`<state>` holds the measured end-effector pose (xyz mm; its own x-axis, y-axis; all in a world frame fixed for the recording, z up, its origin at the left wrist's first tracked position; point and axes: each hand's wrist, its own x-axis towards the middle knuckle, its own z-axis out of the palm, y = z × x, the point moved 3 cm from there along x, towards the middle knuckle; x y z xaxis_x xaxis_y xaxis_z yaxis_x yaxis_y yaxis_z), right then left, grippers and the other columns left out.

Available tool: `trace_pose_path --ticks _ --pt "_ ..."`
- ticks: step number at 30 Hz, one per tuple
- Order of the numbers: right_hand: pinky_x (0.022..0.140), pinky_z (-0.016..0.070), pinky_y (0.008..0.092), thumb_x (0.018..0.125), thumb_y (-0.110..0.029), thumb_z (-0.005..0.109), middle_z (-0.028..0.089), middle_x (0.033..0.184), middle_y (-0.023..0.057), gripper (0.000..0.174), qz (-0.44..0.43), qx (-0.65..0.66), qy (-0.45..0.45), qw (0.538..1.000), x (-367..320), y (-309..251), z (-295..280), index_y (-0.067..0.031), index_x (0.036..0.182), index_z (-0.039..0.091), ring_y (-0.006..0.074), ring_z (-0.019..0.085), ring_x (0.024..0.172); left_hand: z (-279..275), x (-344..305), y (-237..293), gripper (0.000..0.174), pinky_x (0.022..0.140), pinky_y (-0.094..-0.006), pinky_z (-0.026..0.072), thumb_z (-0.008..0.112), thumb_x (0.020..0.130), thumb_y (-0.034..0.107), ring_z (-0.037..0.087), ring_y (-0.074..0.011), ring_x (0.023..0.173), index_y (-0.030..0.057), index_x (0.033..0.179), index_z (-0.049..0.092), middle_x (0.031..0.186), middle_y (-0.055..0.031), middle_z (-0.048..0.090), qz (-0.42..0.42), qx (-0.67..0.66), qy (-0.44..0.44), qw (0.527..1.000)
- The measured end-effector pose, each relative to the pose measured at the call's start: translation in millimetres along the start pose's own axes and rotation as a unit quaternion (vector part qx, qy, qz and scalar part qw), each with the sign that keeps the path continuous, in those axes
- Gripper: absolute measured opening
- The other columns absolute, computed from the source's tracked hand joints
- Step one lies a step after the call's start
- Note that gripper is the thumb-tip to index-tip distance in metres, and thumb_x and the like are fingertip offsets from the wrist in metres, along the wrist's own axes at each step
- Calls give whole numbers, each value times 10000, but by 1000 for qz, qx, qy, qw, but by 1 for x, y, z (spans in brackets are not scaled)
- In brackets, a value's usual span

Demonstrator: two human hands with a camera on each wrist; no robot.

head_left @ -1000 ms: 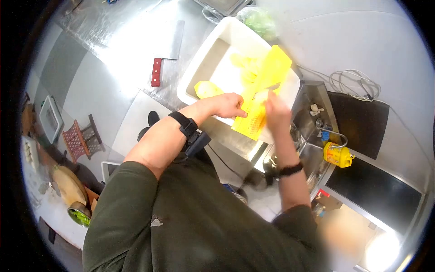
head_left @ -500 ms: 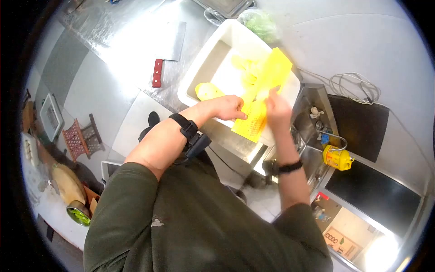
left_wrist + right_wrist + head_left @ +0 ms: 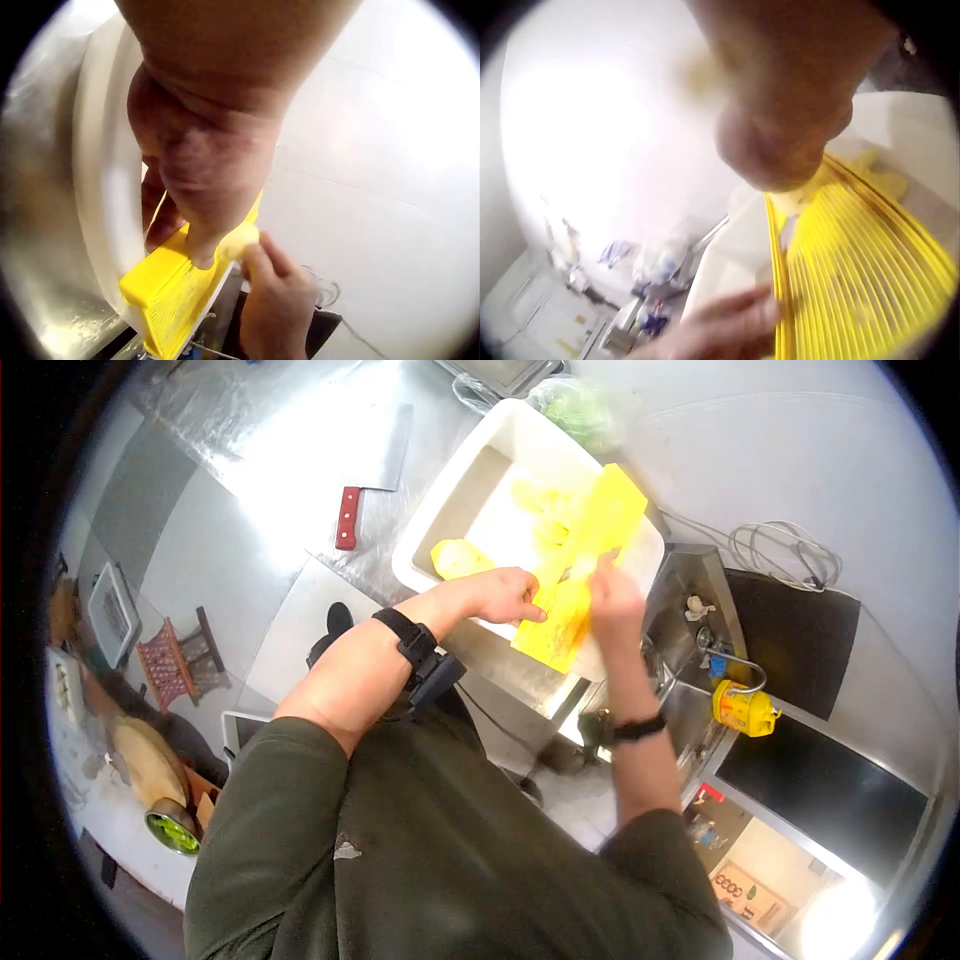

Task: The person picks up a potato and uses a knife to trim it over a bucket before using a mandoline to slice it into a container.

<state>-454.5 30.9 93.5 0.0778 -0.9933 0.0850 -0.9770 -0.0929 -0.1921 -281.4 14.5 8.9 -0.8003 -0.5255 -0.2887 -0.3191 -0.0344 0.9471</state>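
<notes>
A yellow grater [image 3: 556,622] slants over the near side of a white tub [image 3: 412,555]. My left hand [image 3: 507,596] grips the grater's edge, thumb on top and fingers beneath, as the left wrist view shows. My right hand [image 3: 616,603], slightly blurred, holds a pale peeled potato [image 3: 238,241] against the grater's face. In the right wrist view the potato is mostly hidden under that hand, above the ribbed surface. Inside the tub lie a whole peeled potato [image 3: 458,559] and a heap of yellow slices [image 3: 545,515].
On the steel counter left of the tub lies a cleaver [image 3: 347,518] with a red handle. A bag of greens [image 3: 580,415] sits behind the tub. To the right are a sink [image 3: 690,575], a yellow container [image 3: 745,708] and a coiled cable [image 3: 785,550].
My right hand shifts only slightly at the grater. The left hand keeps its grip in place, and the tub and cleaver stay where they were.
</notes>
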Motion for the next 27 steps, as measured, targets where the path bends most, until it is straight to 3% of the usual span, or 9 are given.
trace_pose_path --ticks 1,6,8,12,14,16,21,23,27 --pt "718 491 508 926 -136 525 633 886 248 143 -28 32 94 995 19 18 6 -21 917 610 441 613 845 -2 0 1 357 668 -346 509 723 852 314 643 -213 728 -17 935 615 803 -121 660 -13 -17 -10 1000" --pt "664 477 509 924 -144 521 613 845 256 160 48 10 -20 999 43 11 -9 1 897 582 461 595 832 0 3 0 347 666 -340 508 727 850 303 631 -195 720 -15 938 618 815 -106 666 -25 -45 -2 999" --pt "672 479 510 915 -134 525 616 849 240 147 -59 25 89 994 -12 -5 -4 -22 957 610 448 594 804 1 6 -6 341 658 -332 508 727 850 303 635 -190 713 -11 923 616 808 -98 665 12 -12 2 1000" --pt "660 491 490 885 -71 570 645 888 208 173 -21 -3 -36 999 -44 -27 -5 -34 1042 633 436 608 770 -1 -1 0 342 658 -327 509 731 846 307 644 -191 719 -10 912 619 798 -103 667 -9 -25 3 1000" --pt "637 484 497 895 -81 560 632 843 232 111 -122 25 152 980 -6 5 9 -17 955 628 448 604 756 -2 -3 2 342 660 -325 511 729 848 308 646 -189 718 -9 919 621 800 -103 668 -17 -25 0 1000" --pt "615 481 497 901 -94 556 622 796 249 113 10 13 41 999 46 11 -6 1 862 604 449 608 737 1 -2 3 342 661 -324 512 728 850 309 647 -187 716 -8 927 624 803 -104 668 -24 -23 -7 999" --pt "602 452 526 911 -93 527 568 732 248 105 -63 40 100 992 -1 -4 -4 -11 847 544 482 557 697 -3 3 1 366 653 -324 516 727 853 322 658 -189 725 -18 943 626 800 -109 668 -16 -50 -1 999" --pt "610 441 536 907 -85 522 552 719 237 70 -15 25 -34 999 -41 -35 -13 -29 872 544 478 543 684 -2 -2 2 363 648 -324 515 730 850 328 655 -192 715 -10 916 616 790 -107 663 -23 -41 0 999" --pt "636 450 528 903 -79 518 574 747 230 69 28 24 -38 999 -34 -25 -9 -30 865 547 466 563 718 1 -3 3 360 656 -322 517 728 853 326 655 -193 722 -8 911 606 788 -109 658 -23 -34 -14 999"
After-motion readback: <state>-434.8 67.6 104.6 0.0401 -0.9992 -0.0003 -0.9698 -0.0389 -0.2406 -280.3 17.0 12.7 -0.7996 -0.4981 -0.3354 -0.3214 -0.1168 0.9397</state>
